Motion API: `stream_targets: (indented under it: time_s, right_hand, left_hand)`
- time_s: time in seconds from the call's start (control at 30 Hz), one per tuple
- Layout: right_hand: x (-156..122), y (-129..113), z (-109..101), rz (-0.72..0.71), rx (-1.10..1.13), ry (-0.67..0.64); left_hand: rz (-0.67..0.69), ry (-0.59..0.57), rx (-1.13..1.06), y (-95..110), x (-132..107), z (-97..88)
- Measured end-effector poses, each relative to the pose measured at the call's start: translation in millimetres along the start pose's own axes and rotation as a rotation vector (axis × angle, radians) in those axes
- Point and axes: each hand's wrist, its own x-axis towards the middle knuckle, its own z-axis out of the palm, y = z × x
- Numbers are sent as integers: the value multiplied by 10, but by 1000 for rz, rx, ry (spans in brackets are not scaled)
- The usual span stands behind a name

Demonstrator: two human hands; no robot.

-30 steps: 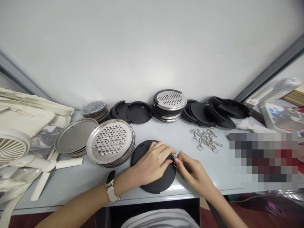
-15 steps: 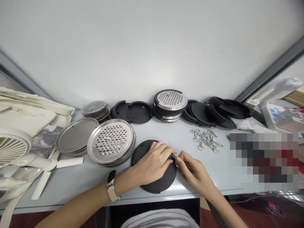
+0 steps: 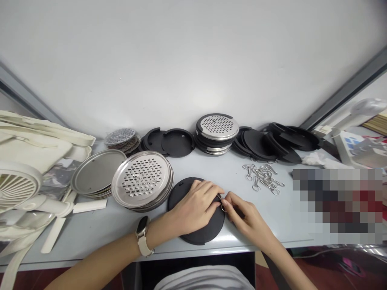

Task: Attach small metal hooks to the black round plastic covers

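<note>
Black disc (image 3: 198, 233) near centre, silver perforated plates (image 3: 141, 180) left, grey tabletop (image 3: 99, 229), cream fan (image 3: 18, 189) far left, silver clips (image 3: 263, 177) right.

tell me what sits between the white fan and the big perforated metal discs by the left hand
A stack of plain metal plates, right beside the perforated discs, seen in the head view.

Perforated steel discs (image 3: 142, 179) beside plain steel plates (image 3: 96, 174) (white fan (image 3: 15, 189) farther left)

- Black disc (image 3: 196, 233): matt plastic, smooth.
- Perforated tray (image 3: 140, 179): shiny metal.
- Wire clips (image 3: 263, 177): bright metal.
- Table (image 3: 272, 217): smooth, grey, slight sheen.
- Tote bag (image 3: 36, 141): cream cloth.
</note>
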Motion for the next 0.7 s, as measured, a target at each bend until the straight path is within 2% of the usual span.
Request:
stream_targets:
  time_s: [0.7]
  right_hand:
    - [-21,12,5,5,33,-19]
  left_hand:
    - [6,16,-109,-17,-2,18]
